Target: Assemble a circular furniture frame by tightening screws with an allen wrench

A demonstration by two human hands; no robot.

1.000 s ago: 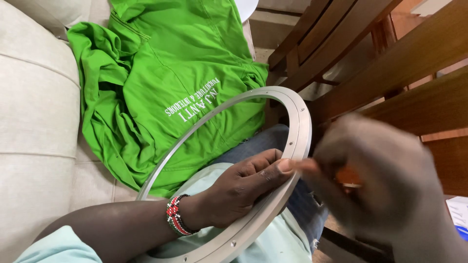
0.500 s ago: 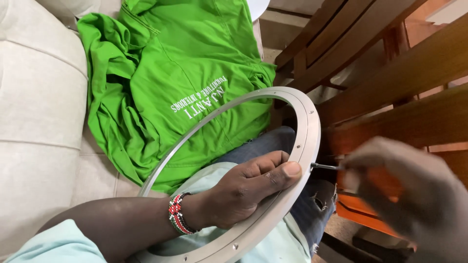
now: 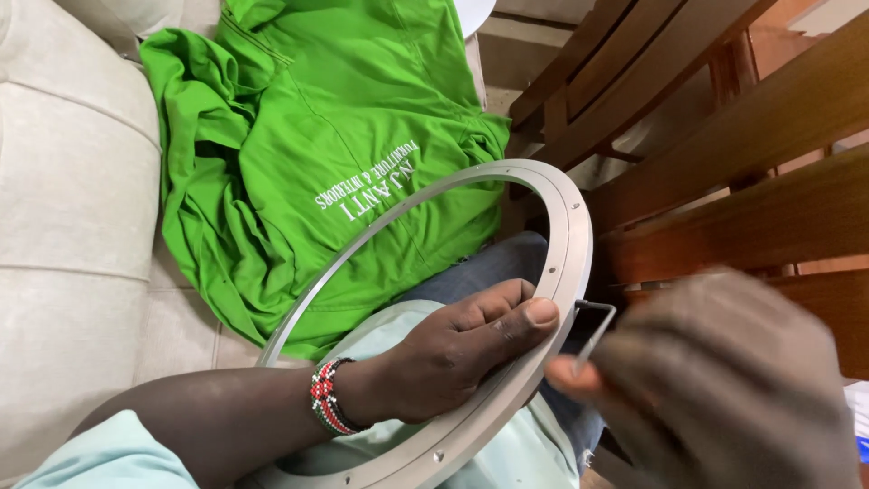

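A large flat grey metal ring [image 3: 572, 226] with small holes stands tilted on my lap. My left hand [image 3: 457, 349] reaches through the ring and grips its rim, thumb pressed on the inner edge; a red, white and black beaded bracelet [image 3: 328, 397] circles that wrist. My right hand [image 3: 724, 380], blurred and close to the camera, pinches a small L-shaped hex key [image 3: 593, 330] whose short end meets the ring's outer edge.
A crumpled green shirt [image 3: 317, 154] with white lettering lies on the beige sofa cushion [image 3: 63, 199] behind the ring. Dark wooden slatted furniture [image 3: 724, 163] stands at the right, close to the ring.
My right hand has pulled back down and right from the ring's edge, bringing the hex key into plain sight. The view has shifted slightly; my left hand keeps its hold.
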